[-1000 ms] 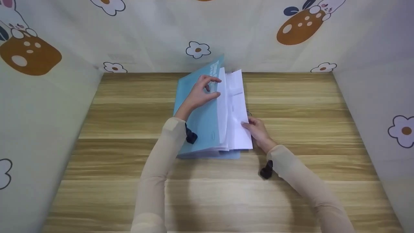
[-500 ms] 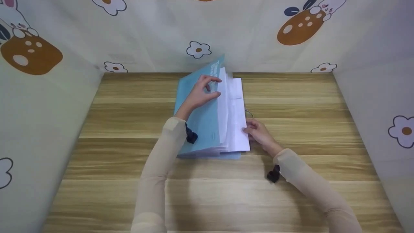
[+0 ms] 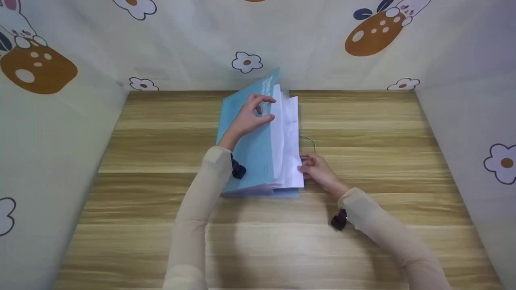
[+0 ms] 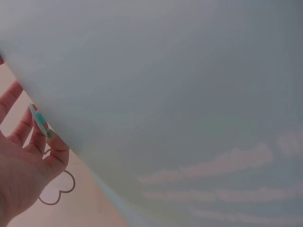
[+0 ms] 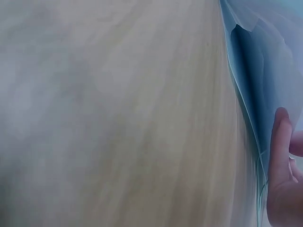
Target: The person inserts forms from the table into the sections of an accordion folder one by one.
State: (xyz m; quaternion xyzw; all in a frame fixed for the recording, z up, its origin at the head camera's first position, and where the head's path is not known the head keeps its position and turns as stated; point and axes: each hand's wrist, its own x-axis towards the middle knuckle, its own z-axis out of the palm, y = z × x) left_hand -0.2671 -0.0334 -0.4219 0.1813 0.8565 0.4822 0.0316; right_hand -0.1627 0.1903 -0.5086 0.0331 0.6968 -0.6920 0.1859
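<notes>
A blue file folder (image 3: pixel 248 161) lies partly open near the back of the table, its front cover raised at a slant. My left hand (image 3: pixel 250 114) is at the cover's free edge, fingers curled. In the left wrist view, a small teal piece (image 4: pixel 40 119) shows between its fingers and thumb beside the cover (image 4: pixel 180 94). White paper (image 3: pixel 291 149) sticks out of the folder's right side. My right hand (image 3: pixel 320 172) pinches the paper's right edge near the lower corner. In the right wrist view, fingers (image 5: pixel 282 137) lie against the sheet; part of that hand is out of frame.
A thin cord loop (image 3: pixel 312 141) extends from the folder's right side. The wooden table (image 3: pixel 153 137) meets a printed curtain (image 3: pixel 193 56) behind the folder. Black wrist cameras (image 3: pixel 238 170) sit on both wrists.
The paper has moved left, deeper into the folder, and its top edge is lower. My right hand has gone along, left and toward the front, uncovering more cord. The left hand stays put.
</notes>
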